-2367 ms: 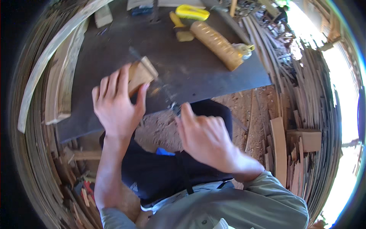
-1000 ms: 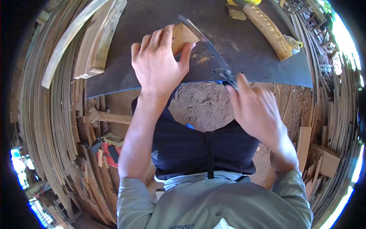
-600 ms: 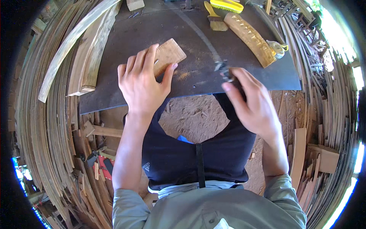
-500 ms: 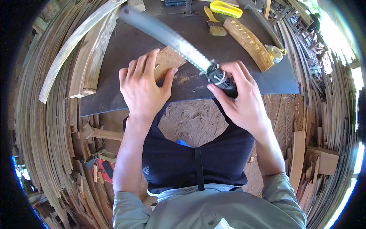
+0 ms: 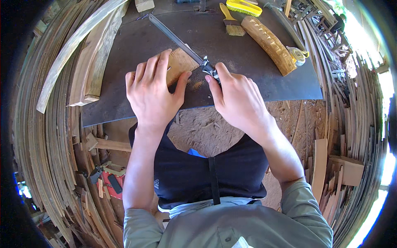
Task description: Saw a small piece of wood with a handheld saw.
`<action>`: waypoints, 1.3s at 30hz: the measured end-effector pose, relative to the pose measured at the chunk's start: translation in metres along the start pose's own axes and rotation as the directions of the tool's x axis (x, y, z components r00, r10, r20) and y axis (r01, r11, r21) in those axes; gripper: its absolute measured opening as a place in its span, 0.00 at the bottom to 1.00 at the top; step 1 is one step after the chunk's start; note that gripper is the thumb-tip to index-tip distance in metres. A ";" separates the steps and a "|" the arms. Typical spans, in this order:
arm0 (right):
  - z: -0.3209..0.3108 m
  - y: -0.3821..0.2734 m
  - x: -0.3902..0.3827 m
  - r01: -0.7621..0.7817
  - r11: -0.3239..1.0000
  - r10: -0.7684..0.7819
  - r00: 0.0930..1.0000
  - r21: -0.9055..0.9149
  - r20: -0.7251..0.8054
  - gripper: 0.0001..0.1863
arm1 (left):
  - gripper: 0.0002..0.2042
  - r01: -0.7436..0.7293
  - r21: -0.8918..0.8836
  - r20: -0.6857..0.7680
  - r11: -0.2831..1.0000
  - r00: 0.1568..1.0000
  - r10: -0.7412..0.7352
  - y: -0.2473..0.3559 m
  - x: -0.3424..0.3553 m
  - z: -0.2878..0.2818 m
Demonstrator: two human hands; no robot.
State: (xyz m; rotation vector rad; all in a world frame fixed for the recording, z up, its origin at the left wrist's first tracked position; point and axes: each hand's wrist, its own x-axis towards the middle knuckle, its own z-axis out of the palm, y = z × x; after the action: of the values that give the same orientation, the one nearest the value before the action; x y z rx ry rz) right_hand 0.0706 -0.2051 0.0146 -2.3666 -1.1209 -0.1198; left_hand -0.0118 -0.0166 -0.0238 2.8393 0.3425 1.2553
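My left hand (image 5: 152, 89) holds down a flat piece of light wood (image 5: 183, 63) on the dark tabletop, thumb at the near edge and fingers over its left side. The piece has a row of small notches along its far edge. In my right hand (image 5: 241, 97) is a hand saw (image 5: 173, 36), its dark wrapped handle inside my closed fingers. The narrow blade is seen almost edge-on, slanting to the far left over the wood's right side; I cannot tell whether it touches. Sawdust (image 5: 197, 85) lies just right of my left thumb.
On the dark tabletop (image 5: 124, 82) are a curved notched wood piece (image 5: 269, 43), a paintbrush (image 5: 232, 22), a yellow scrub brush (image 5: 244, 7) and a tape measure (image 5: 297, 56). Long timbers (image 5: 93, 62) lie at the left. Stacked planks (image 5: 41, 124) line both sides.
The saw has come down and left toward the wood, its blade turning from broadside to edge-on. My right hand moved left with it; my left hand stays on the wood.
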 end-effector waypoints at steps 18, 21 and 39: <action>0.007 0.001 -0.001 -0.008 1.000 0.008 1.000 -0.028 -0.019 0.14 | 0.27 0.017 -0.003 -0.002 1.000 1.000 -0.017 -0.001 0.000 0.001; 0.008 0.003 -0.003 -0.034 0.999 0.033 0.999 -0.010 -0.022 0.15 | 0.27 0.026 0.013 0.009 1.000 1.000 -0.026 -0.001 -0.002 0.001; 0.003 0.000 -0.002 -0.033 0.999 0.034 0.999 -0.031 0.037 0.16 | 0.26 -0.013 0.025 -0.042 1.000 0.999 0.014 -0.003 -0.002 0.004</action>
State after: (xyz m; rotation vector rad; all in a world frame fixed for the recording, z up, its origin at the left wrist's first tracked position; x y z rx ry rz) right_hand 0.0688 -0.2048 0.0112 -2.4226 -1.1037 -0.0811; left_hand -0.0108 -0.0134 -0.0288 2.8437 0.3432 1.3237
